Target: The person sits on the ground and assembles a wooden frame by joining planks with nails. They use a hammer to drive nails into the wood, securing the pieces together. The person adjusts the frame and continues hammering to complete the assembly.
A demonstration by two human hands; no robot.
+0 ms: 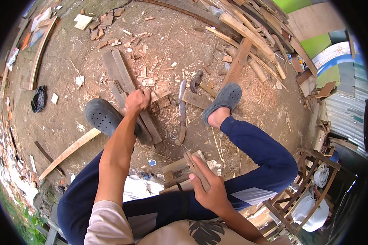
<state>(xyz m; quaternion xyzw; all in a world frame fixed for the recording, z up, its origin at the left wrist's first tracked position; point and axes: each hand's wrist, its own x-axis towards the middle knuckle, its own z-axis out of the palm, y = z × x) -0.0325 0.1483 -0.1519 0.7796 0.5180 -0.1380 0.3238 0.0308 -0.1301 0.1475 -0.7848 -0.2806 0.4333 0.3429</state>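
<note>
My left hand [138,101] is closed, knuckles up, above the brown planks [124,73] lying on the ground between my feet. A short pale wood piece [160,94] sticks out to its right, gripped in the fist. In my right hand [212,194], near my lap, is a flat wooden handle [198,170]; a thin dark end points forward from it, too narrow to make out. Between the feet lies a long knife [182,96] with a wooden grip, blade pointing away. Just right of it is a hammer [197,81] with a dark head.
Wood chips [145,75] litter the ground. Long timber scraps [253,34] are piled at the far right, and a plank [238,61] slants beyond my right foot. A black plastic bag [39,99] lies left. Wooden frames [302,192] stand at the right beside corrugated sheets [345,116].
</note>
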